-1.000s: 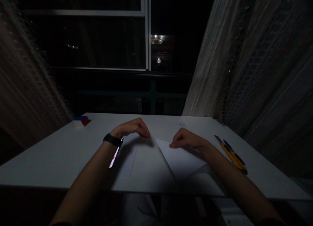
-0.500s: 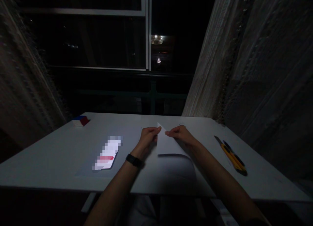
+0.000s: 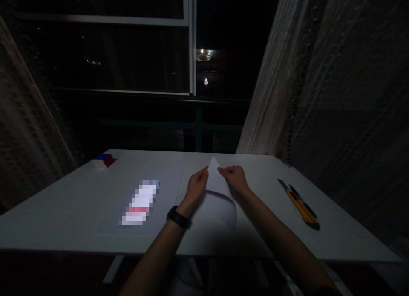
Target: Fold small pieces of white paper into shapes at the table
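A sheet of white paper [image 3: 217, 181] is held over the near middle of a white table [image 3: 60, 210], between the person's two hands. The left hand [image 3: 197, 186] is clamped on its left edge, thumb against fingers; the right hand [image 3: 236, 178] pinches its right edge a little below the peak. The paper rises to a sharp point between and beyond the fingertips, while a lower part, in shadow, curves toward the person.

A dark watch [image 3: 178, 217] sits on the left wrist; any maker's name on it is too dim to read. To the left lies a phone [image 3: 139, 204] with a bright screen, on top of a flat pale sheet [image 3: 171, 187]. The screen is blurred into blocks, so its writing cannot be read; a red band crosses its lower part.

Near the far left corner stands a small block [image 3: 103, 161] with blue, white and red faces. Small dark marks [image 3: 235, 164] lie just past the right hand, too tiny to make out. On the right, a yellow utility knife [image 3: 300, 207] lies with its blade pointing away, beside a slim dark object [image 3: 303, 200]; lettering on either is unreadable.
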`<state>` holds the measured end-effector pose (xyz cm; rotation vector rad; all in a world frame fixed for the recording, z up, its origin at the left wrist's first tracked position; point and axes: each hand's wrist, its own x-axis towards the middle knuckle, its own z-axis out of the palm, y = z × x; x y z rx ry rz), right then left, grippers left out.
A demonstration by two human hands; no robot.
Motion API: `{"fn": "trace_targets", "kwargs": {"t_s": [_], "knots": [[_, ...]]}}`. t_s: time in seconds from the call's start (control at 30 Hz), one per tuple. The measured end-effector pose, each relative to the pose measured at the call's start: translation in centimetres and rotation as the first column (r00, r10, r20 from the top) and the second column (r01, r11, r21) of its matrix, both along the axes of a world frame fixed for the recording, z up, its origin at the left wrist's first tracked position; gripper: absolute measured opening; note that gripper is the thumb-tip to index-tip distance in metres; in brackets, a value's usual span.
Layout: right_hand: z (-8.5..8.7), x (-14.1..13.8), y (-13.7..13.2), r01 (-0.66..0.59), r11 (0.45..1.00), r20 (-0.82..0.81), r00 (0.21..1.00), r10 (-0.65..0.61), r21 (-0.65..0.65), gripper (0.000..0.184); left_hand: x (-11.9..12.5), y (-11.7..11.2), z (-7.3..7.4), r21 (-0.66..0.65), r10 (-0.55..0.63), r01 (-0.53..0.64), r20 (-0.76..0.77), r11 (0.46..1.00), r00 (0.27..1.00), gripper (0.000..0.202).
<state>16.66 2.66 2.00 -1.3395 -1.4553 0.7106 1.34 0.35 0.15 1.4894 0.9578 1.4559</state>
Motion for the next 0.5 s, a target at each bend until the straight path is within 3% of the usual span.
{"fn": "trace_targets", "kwargs": {"t_s": [0.13, 0.27, 0.5], "knots": [[-1.1, -0.1, 0.4, 0.045, 0.999, -0.088, 0.995, -0.044, 0.011, 0.041, 0.0, -0.3, -0.6, 0.060, 0.129, -0.121, -0.156, 0.991, 0.979, 0.040], [-2.0, -0.6, 0.4, -0.019, 1.000, -0.269, 0.963, 0.013, -0.018, 0.043, 0.2, -0.5, -0.9, 0.156, 0.277, -0.242, -0.276, 0.958, 0.920, 0.038], [-2.0, -1.3, -0.1, -0.086, 0.995, -0.417, 0.907, 0.053, -0.059, 0.041, 0.2, -1.1, -1.0, 0.239, 0.405, -0.341, -0.320, 0.909, 0.856, 0.036]]}}
